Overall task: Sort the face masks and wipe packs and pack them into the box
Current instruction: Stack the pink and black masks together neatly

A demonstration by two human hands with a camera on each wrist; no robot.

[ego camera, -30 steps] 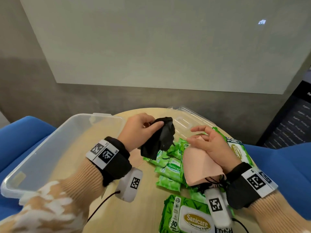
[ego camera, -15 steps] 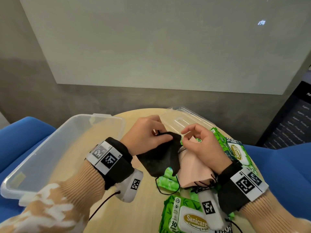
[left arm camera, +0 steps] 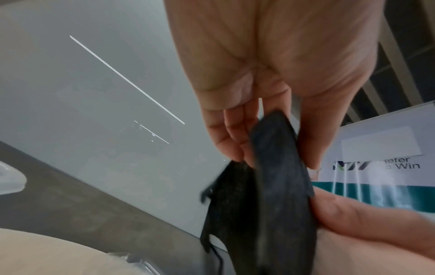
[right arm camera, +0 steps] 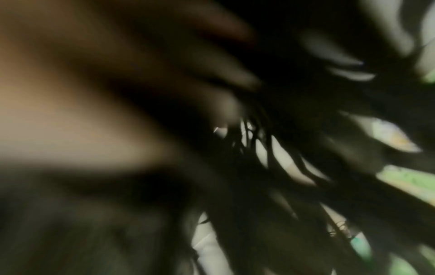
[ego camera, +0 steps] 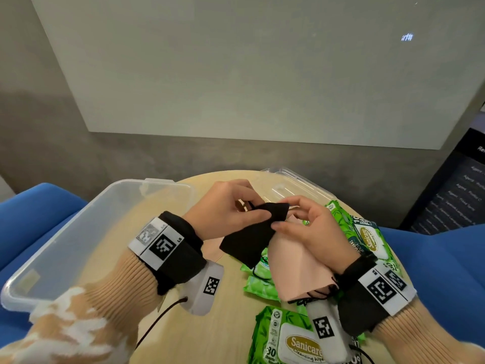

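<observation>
A black face mask [ego camera: 252, 232] is held above the table between both hands. My left hand [ego camera: 225, 208] pinches its upper left edge, thumb on top; the left wrist view shows the black mask [left arm camera: 277, 186] between thumb and fingers. My right hand [ego camera: 307, 227] pinches the mask's right edge with its thumb and also holds a pink mask [ego camera: 294, 269] under the palm. Green wipe packs [ego camera: 367, 237] lie beneath and to the right. The clear plastic box [ego camera: 78, 237] stands at the left, with nothing inside that I can see. The right wrist view is dark and blurred.
The clear box lid [ego camera: 291, 185] lies at the back of the round wooden table [ego camera: 210, 337]. A large Sanicare wipe pack [ego camera: 286, 340] sits at the front edge. Blue seats [ego camera: 433, 258] flank the table; a grey wall is close behind.
My left hand has brought the black mask rightward to meet the right hand. The right hand has turned up and taken hold of the mask's right edge, spreading it flatter.
</observation>
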